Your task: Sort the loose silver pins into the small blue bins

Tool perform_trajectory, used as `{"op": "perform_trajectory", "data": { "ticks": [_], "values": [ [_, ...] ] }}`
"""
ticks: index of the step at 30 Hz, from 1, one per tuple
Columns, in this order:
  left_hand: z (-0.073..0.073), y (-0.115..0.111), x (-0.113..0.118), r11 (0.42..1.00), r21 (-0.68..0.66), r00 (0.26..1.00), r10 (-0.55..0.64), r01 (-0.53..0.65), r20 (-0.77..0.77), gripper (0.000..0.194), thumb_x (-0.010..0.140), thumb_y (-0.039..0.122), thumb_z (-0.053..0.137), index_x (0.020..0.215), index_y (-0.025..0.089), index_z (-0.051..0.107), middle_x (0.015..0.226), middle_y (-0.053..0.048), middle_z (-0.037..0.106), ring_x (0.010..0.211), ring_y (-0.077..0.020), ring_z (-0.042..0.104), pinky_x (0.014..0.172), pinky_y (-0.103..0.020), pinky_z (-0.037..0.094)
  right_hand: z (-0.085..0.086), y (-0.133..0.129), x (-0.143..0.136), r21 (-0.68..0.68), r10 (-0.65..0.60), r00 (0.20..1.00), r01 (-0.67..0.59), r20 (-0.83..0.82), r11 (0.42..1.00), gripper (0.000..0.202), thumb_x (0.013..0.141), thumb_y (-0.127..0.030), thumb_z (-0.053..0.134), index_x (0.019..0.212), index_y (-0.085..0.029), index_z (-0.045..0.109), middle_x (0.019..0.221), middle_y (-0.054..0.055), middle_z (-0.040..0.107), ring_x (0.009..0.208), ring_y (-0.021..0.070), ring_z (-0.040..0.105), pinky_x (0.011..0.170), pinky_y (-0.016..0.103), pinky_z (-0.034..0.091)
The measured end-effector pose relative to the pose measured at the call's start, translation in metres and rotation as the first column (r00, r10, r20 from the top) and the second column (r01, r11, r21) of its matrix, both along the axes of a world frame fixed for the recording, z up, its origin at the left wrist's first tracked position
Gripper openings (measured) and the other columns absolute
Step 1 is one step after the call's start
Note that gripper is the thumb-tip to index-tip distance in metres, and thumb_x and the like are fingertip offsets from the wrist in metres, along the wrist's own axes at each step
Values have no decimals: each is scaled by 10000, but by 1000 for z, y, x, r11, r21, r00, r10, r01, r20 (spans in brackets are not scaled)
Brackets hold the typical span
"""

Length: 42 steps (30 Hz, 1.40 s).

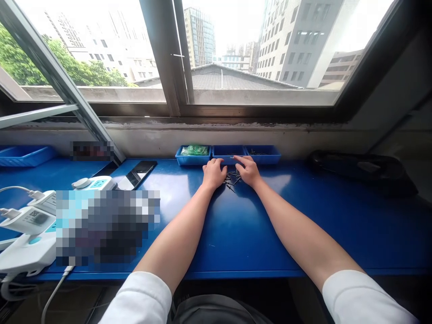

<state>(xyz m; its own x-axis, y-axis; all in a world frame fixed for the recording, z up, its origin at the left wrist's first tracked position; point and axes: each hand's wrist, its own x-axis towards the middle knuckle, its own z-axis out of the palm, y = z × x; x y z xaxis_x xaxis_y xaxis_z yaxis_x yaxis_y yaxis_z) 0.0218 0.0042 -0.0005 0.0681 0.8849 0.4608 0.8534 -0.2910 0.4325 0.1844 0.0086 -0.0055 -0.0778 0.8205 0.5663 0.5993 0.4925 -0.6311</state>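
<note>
My left hand is at the front of the middle blue bin, fingers forward and thumb apart, with nothing visible in it. Facing it is my right hand, its index finger stretched left across the front of that bin and its thumb apart. I see nothing clearly held there. Between the hands, a loose pile of dark, thin screw-like pieces lies on the blue table. The left bin contains green-and-clear plastic packets. Small dark pieces lie in the right bin.
A phone lies left of the bins. Nearer me are a white power strip with plugs and cables and a blurred patch. A blue tray sits far left, beside a metal frame. A black case-like object lies right, below the window.
</note>
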Motion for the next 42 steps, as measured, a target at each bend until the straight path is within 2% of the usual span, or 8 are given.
{"op": "perform_trajectory", "data": {
  "ticks": [3,7,17,20,22,25,32,42],
  "values": [
    [-2,2,-1,1000,-10,1000,6,-6,-19,221,843,282,499,1015,222,624,1120,-72,614,1084,-245,530,888,-377,404,-1,3,0,-24,-148,976,154,157,988,521,833,-332,441,1341,-222,481,1309,44,549,1188,269,395,1011,463,327],
    [-3,3,-1,1000,1,999,-30,30,-25,180,828,257,496,909,223,652,1059,-66,618,1045,-242,539,888,-378,411,-3,4,-2,-34,-193,937,211,291,977,631,828,-399,452,1427,-241,331,1455,18,391,1183,314,325,970,508,314],
    [-4,3,-2,991,-20,991,-136,135,-18,187,830,252,497,883,227,674,1005,-61,634,1016,-231,559,915,-380,417,-7,5,-1,-9,-173,928,186,330,982,601,802,-430,537,1365,-256,420,1505,54,283,1149,352,350,929,539,355],
    [-5,3,-1,986,-18,985,-168,167,-28,200,839,271,491,892,225,678,994,-57,640,999,-226,569,899,-371,427,-3,1,-2,76,-200,941,186,272,980,447,810,-364,537,1224,-198,555,1421,94,380,1166,327,371,969,491,366],
    [-5,3,-1,985,-19,984,-174,174,-34,209,842,286,488,896,226,680,983,-57,643,986,-225,574,890,-367,431,0,-1,-3,111,-209,950,188,232,976,280,818,-313,522,1032,-178,642,1252,114,504,1124,292,424,960,431,398],
    [-5,3,-1,984,-35,983,-176,175,-52,219,842,304,488,906,227,682,983,-59,646,984,-227,574,887,-369,428,0,-2,-3,58,-161,957,152,242,987,158,810,-263,519,827,-189,657,985,91,583,986,238,513,887,364,452],
    [-6,3,-1,980,-73,974,-194,186,-114,231,839,322,489,914,226,684,1000,-63,649,997,-242,562,889,-395,417,-6,6,-2,-114,-147,917,202,370,973,204,763,-344,600,861,-186,685,933,94,626,944,246,553,809,352,466],
    [-2,0,-2,969,-73,968,-239,234,-75,232,831,297,496,935,222,689,998,-59,638,962,-214,577,840,-323,468,-7,10,2,-115,-60,935,107,350,988,136,766,-261,578,801,-219,702,840,46,671,853,212,566,796,326,450]
  ]
}}
